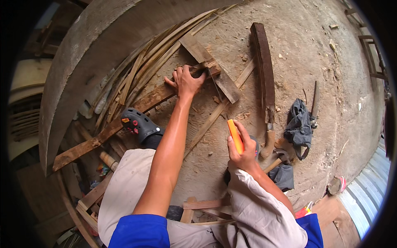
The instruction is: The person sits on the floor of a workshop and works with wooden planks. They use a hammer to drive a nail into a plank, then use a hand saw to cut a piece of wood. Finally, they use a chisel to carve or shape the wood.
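Weathered brown wood forms the long plank [124, 118], which lies on the dusty concrete floor [322, 74] with its long axis running diagonally, from the lower left of the view up to the right. Its upper right end is pressed down by the left hand [187, 80], whose fingers are spread and curled over the plank's far edge where a shorter pale board [211, 66] crosses it. That board is set almost at right angles to the plank, pointing from upper left to lower right. A dark clog-type shoe [140, 124] is planted just beside the plank's middle stretch. The right hand [244, 151] is closed around an orange pencil-like marker [235, 135], held nearly upright, its free end pointing away from the person and a little to the left, well apart from the plank. A bundle of thin pale slats [161, 53] is seen fanned behind the plank, against a curved grey slab [74, 74]. To the right, a long dark beam [264, 66], a wooden-handled hammer [278, 159] and a dark cloth [298, 124] lie on the floor.
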### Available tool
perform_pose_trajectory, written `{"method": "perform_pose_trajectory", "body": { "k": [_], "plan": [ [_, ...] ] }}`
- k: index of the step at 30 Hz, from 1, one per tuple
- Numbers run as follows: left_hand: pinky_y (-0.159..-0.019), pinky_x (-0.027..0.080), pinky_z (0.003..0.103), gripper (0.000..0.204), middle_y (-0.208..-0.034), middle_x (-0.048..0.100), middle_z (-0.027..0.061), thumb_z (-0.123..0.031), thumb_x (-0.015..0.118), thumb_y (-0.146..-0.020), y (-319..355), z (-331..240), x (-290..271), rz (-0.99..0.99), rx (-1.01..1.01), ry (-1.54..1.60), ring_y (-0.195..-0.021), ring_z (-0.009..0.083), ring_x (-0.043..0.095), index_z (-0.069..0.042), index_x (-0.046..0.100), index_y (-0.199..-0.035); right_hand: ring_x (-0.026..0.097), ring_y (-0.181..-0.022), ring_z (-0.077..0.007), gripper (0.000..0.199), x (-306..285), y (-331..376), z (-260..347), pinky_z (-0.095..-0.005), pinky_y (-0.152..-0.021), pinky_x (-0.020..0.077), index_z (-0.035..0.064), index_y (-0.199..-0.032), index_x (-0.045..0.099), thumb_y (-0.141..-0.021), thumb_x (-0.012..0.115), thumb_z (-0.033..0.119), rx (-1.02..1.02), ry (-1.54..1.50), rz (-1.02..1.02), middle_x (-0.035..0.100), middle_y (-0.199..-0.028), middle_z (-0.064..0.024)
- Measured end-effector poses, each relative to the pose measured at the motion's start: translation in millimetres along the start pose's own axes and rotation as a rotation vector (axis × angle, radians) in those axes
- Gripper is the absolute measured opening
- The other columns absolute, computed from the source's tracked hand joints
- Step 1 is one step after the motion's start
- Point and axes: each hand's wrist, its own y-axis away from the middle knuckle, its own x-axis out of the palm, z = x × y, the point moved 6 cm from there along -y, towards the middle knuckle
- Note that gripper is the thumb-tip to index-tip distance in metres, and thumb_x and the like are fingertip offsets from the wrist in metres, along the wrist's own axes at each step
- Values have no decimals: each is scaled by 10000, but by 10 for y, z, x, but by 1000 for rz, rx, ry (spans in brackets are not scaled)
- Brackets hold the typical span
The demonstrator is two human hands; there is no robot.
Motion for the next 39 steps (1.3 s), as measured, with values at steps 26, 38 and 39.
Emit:
{"method": "perform_pose_trajectory", "body": {
  "k": [26,38,39],
  "plan": [
    [-1168,-17,714,771,-1322,571,167,-640,733,-723,25,-31,-41,-24,0,15,-1358,349,438,-84,613,-1244,637,-574,-143,500,-64,34,-156,-287,-570,491,-25,-1375,571,-884,649,29,36,94,1,631,-745,-149],
    [-1166,-14,717,724,-1290,574,155,-623,744,-727,39,-44,-51,3,2,11,-1348,351,444,-92,620,-1203,644,-625,-135,498,-106,-17,42,-270,-632,513,-63,-1372,559,-885,634,18,-91,115,-51,685,-814,-147],
    [-1165,-13,717,721,-1281,576,153,-621,745,-728,39,-43,-64,-19,5,17,-1347,354,444,-90,620,-1200,645,-623,-140,498,-146,37,115,-270,-634,514,-61,-1370,561,-883,634,14,-219,101,-103,683,-816,-148]
  ]
}}
